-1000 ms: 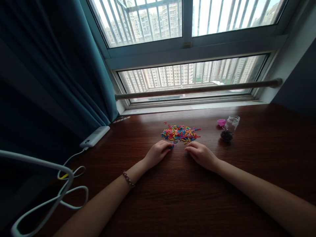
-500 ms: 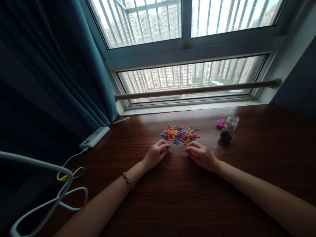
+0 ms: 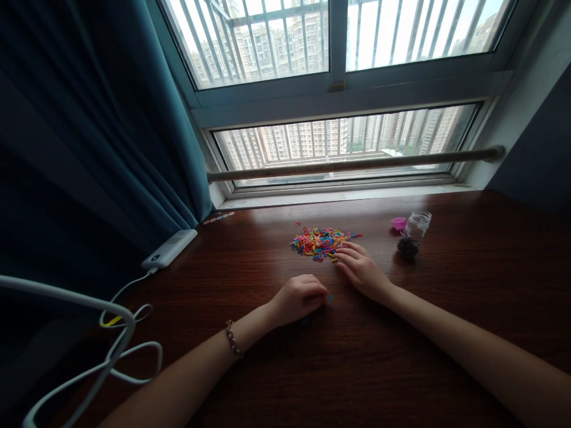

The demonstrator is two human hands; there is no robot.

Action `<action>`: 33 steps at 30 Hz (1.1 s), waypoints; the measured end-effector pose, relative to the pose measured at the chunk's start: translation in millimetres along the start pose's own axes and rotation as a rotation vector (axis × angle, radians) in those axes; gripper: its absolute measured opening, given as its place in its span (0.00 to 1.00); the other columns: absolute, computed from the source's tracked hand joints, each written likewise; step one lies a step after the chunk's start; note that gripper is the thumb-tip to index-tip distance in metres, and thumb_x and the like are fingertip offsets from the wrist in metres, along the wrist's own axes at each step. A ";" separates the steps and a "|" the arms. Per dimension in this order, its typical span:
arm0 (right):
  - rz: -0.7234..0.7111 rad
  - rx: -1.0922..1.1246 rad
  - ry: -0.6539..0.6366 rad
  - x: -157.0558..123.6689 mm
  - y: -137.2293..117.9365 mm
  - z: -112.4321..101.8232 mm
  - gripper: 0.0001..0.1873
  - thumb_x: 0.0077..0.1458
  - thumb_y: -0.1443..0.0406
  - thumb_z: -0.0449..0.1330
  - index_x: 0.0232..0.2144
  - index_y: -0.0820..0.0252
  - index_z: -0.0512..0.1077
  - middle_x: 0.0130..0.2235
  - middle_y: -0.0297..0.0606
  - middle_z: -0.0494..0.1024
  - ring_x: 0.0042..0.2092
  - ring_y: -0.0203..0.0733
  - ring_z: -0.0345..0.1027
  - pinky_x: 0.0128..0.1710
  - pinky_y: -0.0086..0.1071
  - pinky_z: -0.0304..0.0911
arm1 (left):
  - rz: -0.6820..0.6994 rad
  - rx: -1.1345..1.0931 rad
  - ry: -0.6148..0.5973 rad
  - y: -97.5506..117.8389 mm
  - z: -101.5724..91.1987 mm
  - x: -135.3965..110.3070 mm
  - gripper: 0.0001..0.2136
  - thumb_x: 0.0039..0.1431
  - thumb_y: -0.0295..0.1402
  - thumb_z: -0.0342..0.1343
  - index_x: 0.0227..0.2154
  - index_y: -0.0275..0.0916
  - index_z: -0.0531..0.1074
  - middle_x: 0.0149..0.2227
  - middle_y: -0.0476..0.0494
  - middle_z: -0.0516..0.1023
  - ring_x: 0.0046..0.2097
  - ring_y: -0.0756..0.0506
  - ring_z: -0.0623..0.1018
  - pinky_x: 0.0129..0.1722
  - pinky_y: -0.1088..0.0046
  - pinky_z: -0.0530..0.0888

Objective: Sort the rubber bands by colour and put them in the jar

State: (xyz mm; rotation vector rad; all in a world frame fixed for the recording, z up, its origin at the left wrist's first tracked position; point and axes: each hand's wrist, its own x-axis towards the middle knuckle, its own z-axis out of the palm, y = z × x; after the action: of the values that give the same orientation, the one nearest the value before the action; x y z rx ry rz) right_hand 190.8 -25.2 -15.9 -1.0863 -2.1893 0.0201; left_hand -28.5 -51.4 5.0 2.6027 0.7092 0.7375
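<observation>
A heap of small coloured rubber bands [image 3: 320, 241] lies on the dark wooden table [image 3: 312, 368] below the window. My right hand [image 3: 362, 271] rests at the heap's near right edge, fingers stretched onto the bands. My left hand [image 3: 301, 297] sits closer to me, apart from the heap, fingers curled down against the table with a tiny blue band [image 3: 330, 297] at its fingertips. A beaded bracelet [image 3: 232, 338] is on my left wrist.
A small glass jar [image 3: 414, 233] with dark contents stands right of the heap, a pink lid [image 3: 398, 223] beside it. A white power bank [image 3: 169, 249] with a white cable [image 3: 129, 351] lies at the left by the teal curtain [image 3: 111, 131]. A rail [image 3: 357, 164] runs along the window.
My left hand has pulled back from the heap toward me, dragging a small blue band along. My right hand has moved forward onto the heap's edge.
</observation>
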 end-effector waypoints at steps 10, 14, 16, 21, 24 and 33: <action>0.109 -0.105 -0.118 -2.3 1.8 7.3 0.18 0.57 0.61 0.48 0.49 0.57 0.65 0.51 0.41 0.67 0.56 0.51 0.50 0.55 0.55 0.42 | -0.180 0.440 0.220 -42.9 -16.9 -2.6 0.10 0.58 0.30 0.46 0.39 0.39 0.70 0.42 0.41 0.72 0.47 0.43 0.67 0.47 0.61 0.65; 0.100 0.068 0.048 -1.1 4.9 4.0 0.16 0.57 0.65 0.47 0.46 0.59 0.67 0.48 0.43 0.70 0.53 0.46 0.56 0.53 0.45 0.52 | -0.285 0.519 0.183 -58.2 -14.4 -4.7 0.13 0.59 0.32 0.45 0.44 0.41 0.68 0.45 0.41 0.69 0.49 0.42 0.64 0.48 0.60 0.65; 0.126 0.174 0.132 -0.6 4.8 1.3 0.15 0.57 0.67 0.47 0.44 0.60 0.68 0.46 0.43 0.71 0.50 0.44 0.61 0.50 0.40 0.58 | -0.306 0.513 0.153 -62.2 -11.1 -5.4 0.14 0.59 0.32 0.45 0.46 0.42 0.67 0.47 0.41 0.68 0.51 0.42 0.63 0.48 0.59 0.64; 0.231 0.331 0.231 -0.5 2.0 -4.4 0.07 0.53 0.65 0.54 0.34 0.60 0.70 0.37 0.41 0.73 0.39 0.42 0.67 0.41 0.36 0.64 | -0.315 0.452 0.151 -69.7 -8.2 -6.6 0.14 0.58 0.29 0.46 0.46 0.38 0.67 0.47 0.39 0.69 0.51 0.42 0.64 0.49 0.60 0.65; 0.285 0.374 0.250 -1.2 0.8 -6.0 0.05 0.50 0.64 0.56 0.29 0.60 0.68 0.31 0.38 0.72 0.33 0.40 0.68 0.34 0.34 0.65 | -0.289 0.396 0.186 -70.5 -9.9 -7.2 0.12 0.56 0.27 0.47 0.43 0.36 0.68 0.44 0.38 0.70 0.48 0.43 0.67 0.49 0.61 0.66; 0.272 0.351 0.199 -2.2 -3.2 -7.1 0.06 0.50 0.63 0.57 0.26 0.60 0.68 0.26 0.34 0.74 0.29 0.38 0.68 0.31 0.30 0.62 | -0.363 0.322 0.266 -59.9 -15.2 -7.2 0.04 0.54 0.28 0.50 0.32 0.37 0.68 0.33 0.43 0.71 0.38 0.45 0.70 0.40 0.66 0.70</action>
State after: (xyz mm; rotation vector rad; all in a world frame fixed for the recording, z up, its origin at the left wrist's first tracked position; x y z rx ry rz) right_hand 193.7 -30.9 -10.8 -1.1200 -1.7656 0.3863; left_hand -64.4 -3.6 -12.2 2.5553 1.4416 0.9223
